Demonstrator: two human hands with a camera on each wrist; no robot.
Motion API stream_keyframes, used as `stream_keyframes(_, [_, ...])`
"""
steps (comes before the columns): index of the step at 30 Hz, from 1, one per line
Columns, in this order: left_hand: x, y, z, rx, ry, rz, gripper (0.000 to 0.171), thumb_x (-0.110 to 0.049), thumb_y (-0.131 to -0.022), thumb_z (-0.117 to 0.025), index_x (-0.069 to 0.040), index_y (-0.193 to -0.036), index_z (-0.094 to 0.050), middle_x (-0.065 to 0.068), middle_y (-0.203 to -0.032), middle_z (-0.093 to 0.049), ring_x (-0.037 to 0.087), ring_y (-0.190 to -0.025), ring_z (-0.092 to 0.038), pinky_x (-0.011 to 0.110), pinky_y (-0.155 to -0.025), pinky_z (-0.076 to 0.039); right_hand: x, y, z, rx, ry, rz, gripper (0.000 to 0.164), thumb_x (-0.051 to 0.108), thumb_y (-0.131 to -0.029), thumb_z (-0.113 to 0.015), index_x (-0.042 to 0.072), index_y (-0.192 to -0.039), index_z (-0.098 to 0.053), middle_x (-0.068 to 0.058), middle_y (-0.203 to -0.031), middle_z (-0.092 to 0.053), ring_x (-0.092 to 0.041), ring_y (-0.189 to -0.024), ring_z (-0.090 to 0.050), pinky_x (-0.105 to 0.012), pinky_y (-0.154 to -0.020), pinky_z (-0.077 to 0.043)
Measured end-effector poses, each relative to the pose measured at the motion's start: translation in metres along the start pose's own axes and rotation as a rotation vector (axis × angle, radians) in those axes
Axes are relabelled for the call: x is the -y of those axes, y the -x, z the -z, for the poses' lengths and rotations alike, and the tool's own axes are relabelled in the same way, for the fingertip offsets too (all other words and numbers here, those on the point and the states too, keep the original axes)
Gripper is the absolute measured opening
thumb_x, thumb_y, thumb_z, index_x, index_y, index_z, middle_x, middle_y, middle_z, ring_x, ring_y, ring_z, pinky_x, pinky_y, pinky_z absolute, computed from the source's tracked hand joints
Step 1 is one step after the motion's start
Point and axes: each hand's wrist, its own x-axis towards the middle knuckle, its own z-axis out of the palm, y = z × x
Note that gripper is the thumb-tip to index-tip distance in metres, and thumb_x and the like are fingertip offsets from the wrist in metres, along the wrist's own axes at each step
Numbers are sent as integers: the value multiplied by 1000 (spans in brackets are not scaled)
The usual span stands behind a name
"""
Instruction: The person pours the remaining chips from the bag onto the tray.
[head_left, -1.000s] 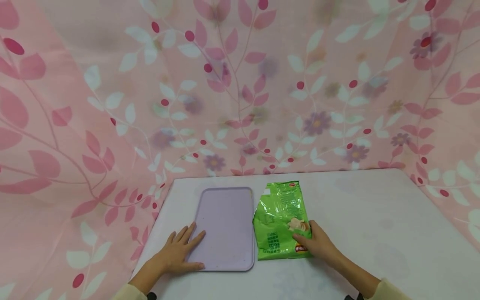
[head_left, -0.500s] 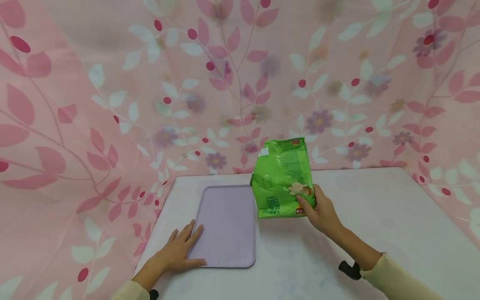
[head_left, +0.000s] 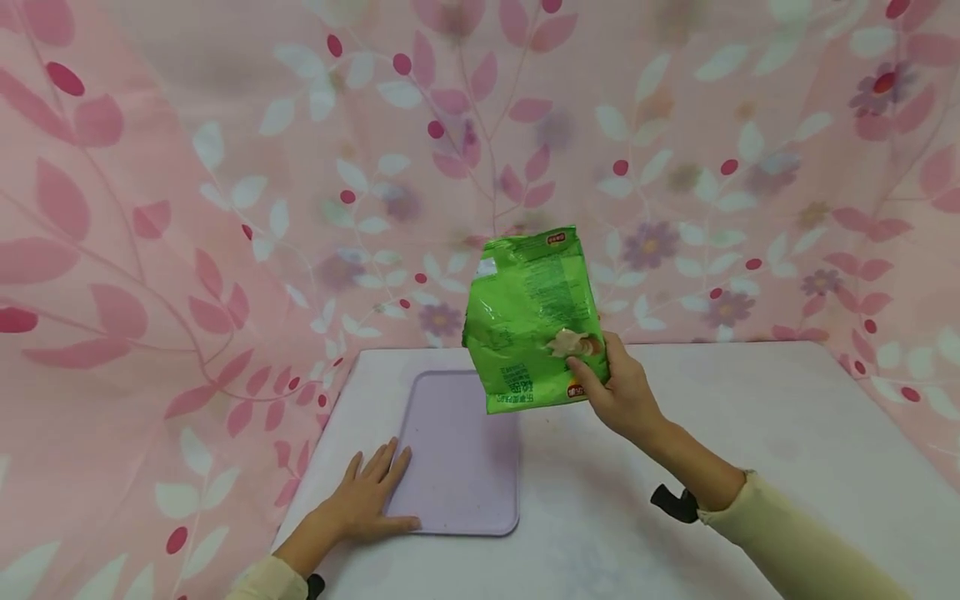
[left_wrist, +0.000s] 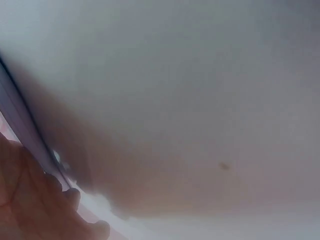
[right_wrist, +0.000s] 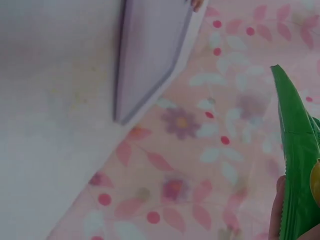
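Note:
A green snack bag (head_left: 528, 321) with printed text is held up in the air by my right hand (head_left: 626, 392), thumb on its face and fingers behind its lower right edge. Its lower part overlaps the far right of the lilac tray (head_left: 457, 475) in the head view. My left hand (head_left: 367, 496) rests with spread fingers along the tray's left edge. In the left wrist view part of the left palm (left_wrist: 30, 200) shows beside the tray's rim (left_wrist: 22, 112). The right wrist view catches the bag (right_wrist: 297, 150) edge-on at the right.
The tray lies on a white table (head_left: 720, 433). Behind and at the sides hangs a pink floral curtain (head_left: 480, 150). A few small crumbs (right_wrist: 77, 97) are on the table beside the tray. Black straps or mounts (head_left: 675, 504) sit at both wrists.
My right hand has lifted the green snack bag off the table, upward and then a little left toward the tray. The left hand has stayed at the tray's edge.

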Motion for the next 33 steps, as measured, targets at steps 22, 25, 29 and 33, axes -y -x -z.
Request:
stream_keyframes(22, [0,-2,9,43,20,-9,107,-85,-69,-37,-17,-149,-15,13,-155,-10,32,-141,-17,62,-106,-13,-14,4,-42,250,85,-54,31,22,-91,-58,9,-116,-46,7,-72,-56,-1,-55,-50,-20,-49,-44])
stream_keyframes(25, [-1,-1,9,39,27,-4,107,-86,-69,-36,-17,-149,-15,13,-155,-9,31,-141,-16,61,-107,-12,-10,0,-43,214,90,-29,27,21,-91,-58,8,-112,-47,5,-71,-54,-2,-53,-48,-20,-47,-42])
stream_keyframes(29, [-1,-2,7,30,16,8,108,-87,-68,-34,-17,-149,-15,13,-156,-9,31,-141,-17,61,-107,-13,-10,3,-52,341,250,34,20,24,-91,-59,11,-103,-49,8,-69,-49,-2,-56,-42,-18,-49,-37])
stream_keyframes(33, [-2,-1,6,33,23,-1,108,-86,-68,-36,-16,-149,-16,15,-155,-10,33,-140,-19,62,-106,-14,-13,12,-61,424,339,80,21,27,-90,-60,13,-103,-51,10,-75,-50,-2,-60,-42,-16,-52,-36])
